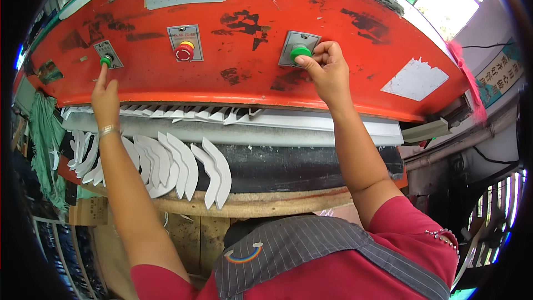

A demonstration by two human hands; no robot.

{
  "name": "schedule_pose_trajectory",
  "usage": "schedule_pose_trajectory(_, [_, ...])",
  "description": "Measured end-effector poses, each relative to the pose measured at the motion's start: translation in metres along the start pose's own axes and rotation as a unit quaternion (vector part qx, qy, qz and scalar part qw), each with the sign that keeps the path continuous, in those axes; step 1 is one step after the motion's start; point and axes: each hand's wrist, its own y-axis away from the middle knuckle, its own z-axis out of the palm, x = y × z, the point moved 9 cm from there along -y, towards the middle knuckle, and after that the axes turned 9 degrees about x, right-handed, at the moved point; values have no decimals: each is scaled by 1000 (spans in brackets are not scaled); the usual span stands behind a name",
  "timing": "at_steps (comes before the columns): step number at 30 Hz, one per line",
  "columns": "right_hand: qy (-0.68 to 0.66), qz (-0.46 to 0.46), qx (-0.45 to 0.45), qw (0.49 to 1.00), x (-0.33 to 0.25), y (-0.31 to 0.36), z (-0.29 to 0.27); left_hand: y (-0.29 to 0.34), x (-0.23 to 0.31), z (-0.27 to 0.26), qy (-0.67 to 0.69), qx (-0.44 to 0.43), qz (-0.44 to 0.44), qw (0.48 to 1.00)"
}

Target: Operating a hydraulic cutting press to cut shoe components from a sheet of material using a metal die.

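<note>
My left hand [105, 94] points one outstretched finger at a small green push button [105, 61] on the red machine's front, its fingertip on the button. My right hand [328, 72] is at a larger green push button [301, 51], thumb against its lower rim and bent fingers close to its right side. Between the hands, a red emergency stop button [185, 51] with a yellow collar sits untouched on its metal plate. Below lie several curved white cut pieces [216, 172], fanned in a row on the black work surface [277, 166]; my left forearm covers some.
The red machine front [244, 72] spans the width above a long pale bar [266, 133]. More white strips [211, 114] line the gap beneath it. Green netting [47, 144] hangs at the left, near a cardboard box [89, 211]. A rounded tan edge [250, 204] runs along my side.
</note>
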Motion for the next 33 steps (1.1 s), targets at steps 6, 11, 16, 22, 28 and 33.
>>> schedule_pose_trajectory(6, [149,-24,-171,974,38,89,23,210,21,63,0,-275,-3,962])
schedule_pose_trajectory(11, [204,-96,-538,812,25,258,42,386,44,83,-53,-449,219,865])
schedule_pose_trajectory(16, [290,-197,-387,853,46,306,29,404,38,85,-79,-362,272,888])
schedule_pose_trajectory(22, [285,-215,-336,871,52,316,34,410,21,81,-78,-302,286,906])
schedule_pose_trajectory(28, [176,-55,-469,864,47,285,32,428,3,72,-128,-449,263,844])
schedule_pose_trajectory(33, [303,74,-164,936,115,156,33,403,60,80,-51,-426,327,842])
